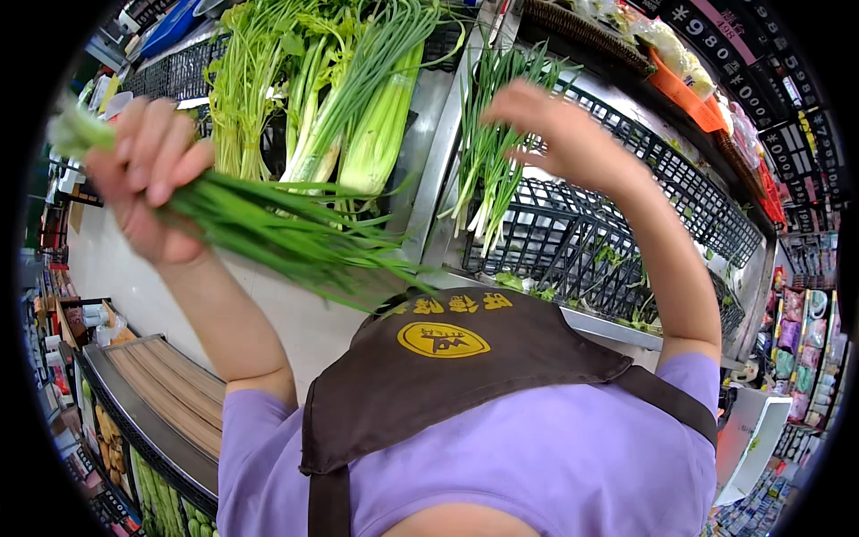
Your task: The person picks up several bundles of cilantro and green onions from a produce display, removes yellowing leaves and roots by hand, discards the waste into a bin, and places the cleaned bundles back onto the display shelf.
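Note:
My left hand grips a bundle of thin green leafy stalks, blurred by motion, its pale root end at the far left and its leaves hanging towards my apron. Over a bunch of spring onions my right hand hovers with fingers apart; nothing shows in it. Those spring onions lie at the left end of black plastic crates, white ends towards me. Left of them, beyond a metal divider, lie a bunch of celery, long green onions and leafy yellow-green stalks.
Black mesh crates with leaf scraps stand on the metal display counter. An orange basket and bagged produce are at upper right. A slatted bench-like surface is at lower left, a white foam box at lower right.

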### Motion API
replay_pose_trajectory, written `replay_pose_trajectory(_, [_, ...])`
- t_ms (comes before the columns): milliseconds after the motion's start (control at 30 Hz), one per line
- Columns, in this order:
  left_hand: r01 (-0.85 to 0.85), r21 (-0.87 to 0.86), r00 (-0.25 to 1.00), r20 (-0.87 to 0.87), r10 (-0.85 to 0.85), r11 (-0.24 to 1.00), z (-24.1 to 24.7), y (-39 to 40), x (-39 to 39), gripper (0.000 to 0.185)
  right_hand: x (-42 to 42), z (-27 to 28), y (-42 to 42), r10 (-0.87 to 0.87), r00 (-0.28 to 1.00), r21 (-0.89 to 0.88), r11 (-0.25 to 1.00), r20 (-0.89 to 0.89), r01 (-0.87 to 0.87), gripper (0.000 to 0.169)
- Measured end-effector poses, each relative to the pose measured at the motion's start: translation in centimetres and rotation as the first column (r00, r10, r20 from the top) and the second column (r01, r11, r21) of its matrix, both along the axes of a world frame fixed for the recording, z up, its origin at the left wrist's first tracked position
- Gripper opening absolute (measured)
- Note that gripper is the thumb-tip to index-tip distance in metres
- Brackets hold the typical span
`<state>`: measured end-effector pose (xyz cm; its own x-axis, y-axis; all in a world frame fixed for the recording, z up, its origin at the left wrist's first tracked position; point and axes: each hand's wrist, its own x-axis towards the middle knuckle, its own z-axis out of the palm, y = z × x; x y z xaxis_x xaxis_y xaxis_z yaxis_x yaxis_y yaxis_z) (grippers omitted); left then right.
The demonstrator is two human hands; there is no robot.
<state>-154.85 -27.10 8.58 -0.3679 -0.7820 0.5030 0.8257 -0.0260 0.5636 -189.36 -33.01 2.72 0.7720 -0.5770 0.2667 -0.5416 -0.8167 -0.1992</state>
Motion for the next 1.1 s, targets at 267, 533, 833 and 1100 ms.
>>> replay_pose_trajectory(267, [-0.132, 0.002, 0.985, 0.112, 0.131, 0.991, -0.2, 1.8, 1.2, 0.033, -2.2, -10.3, 3.7, 0.095, 0.931, 0.207, 0.978, -0.351, -0.021, 0.061])
replay_pose_trajectory(533, [-0.104, -0.038, 0.984, 0.14, 0.108, 0.994, -0.6, 1.4, -0.9, 0.031, -4.4, -12.1, 4.8, -0.017, 0.99, 0.048, 0.999, -0.143, 0.024, 0.047])
replay_pose_trajectory(833, [-0.109, -0.062, 0.985, 0.128, 0.116, 0.992, -1.7, 1.1, -1.6, 0.032, -0.5, -16.4, 10.4, 0.028, 0.996, -0.473, 0.881, 0.086, 0.016, 0.019])
replay_pose_trajectory(1100, [-0.135, -0.041, 0.978, 0.152, 0.14, 0.99, -2.2, 0.4, -1.8, 0.032, -2.5, -16.9, 8.3, -0.108, 0.977, -0.453, 0.891, -0.183, 0.014, 0.042])
